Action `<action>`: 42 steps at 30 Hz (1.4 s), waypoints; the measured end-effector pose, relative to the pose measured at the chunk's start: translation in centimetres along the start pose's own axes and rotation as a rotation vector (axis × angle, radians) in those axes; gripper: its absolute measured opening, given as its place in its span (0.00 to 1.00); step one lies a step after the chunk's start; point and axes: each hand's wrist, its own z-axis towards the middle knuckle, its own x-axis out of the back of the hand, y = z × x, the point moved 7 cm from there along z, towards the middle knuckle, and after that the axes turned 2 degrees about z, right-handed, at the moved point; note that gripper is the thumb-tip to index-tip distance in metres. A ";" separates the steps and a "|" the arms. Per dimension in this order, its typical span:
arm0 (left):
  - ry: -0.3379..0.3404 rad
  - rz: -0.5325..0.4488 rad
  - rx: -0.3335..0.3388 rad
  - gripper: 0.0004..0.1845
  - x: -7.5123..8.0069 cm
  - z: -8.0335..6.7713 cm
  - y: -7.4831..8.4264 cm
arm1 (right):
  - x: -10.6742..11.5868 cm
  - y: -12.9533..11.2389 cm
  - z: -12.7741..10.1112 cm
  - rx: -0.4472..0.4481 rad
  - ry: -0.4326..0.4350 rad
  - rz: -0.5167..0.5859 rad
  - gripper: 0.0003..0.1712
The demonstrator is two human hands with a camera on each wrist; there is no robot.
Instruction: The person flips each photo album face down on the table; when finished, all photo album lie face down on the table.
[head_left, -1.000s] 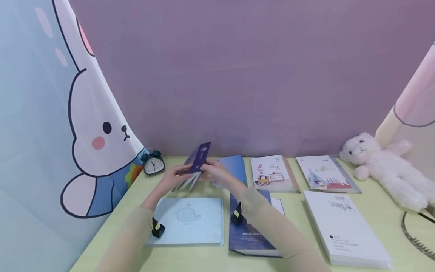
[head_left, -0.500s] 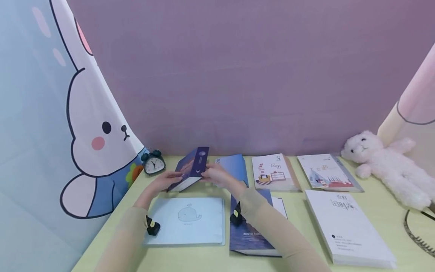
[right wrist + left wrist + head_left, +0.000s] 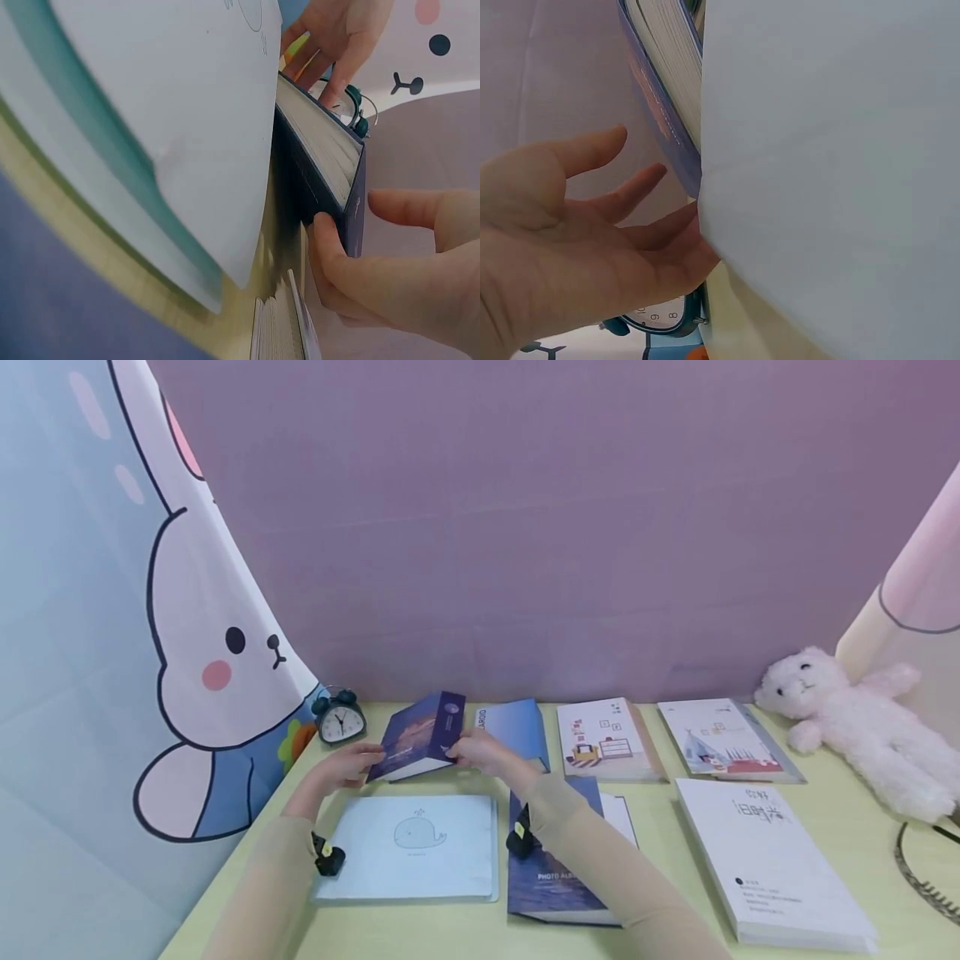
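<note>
Right hand (image 3: 480, 752) gripping purple book (image 3: 420, 745)

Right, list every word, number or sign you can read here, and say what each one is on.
"PHOTO ALBUM": cover of the dark blue album under the right forearm, last letters partly hidden.
Clock numerals: alarm clock, too small to read.
Large characters and small print: white book, upside down and blurred.
Vertical letters: spine of the blue book, blurred.
Round emblem: spine of the held book, no legible words.
</note>
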 end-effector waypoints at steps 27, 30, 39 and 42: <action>0.026 0.086 0.001 0.30 1.2 0.3 -0.6 | -0.3 1.3 0.7 -0.059 -0.092 -0.120 0.29; 0.027 0.158 -0.024 0.31 1.5 0.4 -0.9 | -0.7 1.3 0.5 -0.044 -0.134 -0.160 0.30; 0.018 0.277 -0.049 0.30 2.2 0.5 -1.8 | -1.4 1.2 0.0 -0.031 -0.199 -0.261 0.29; 0.017 0.286 -0.046 0.31 2.3 0.5 -2.1 | -1.5 1.1 -0.1 -0.031 -0.208 -0.278 0.29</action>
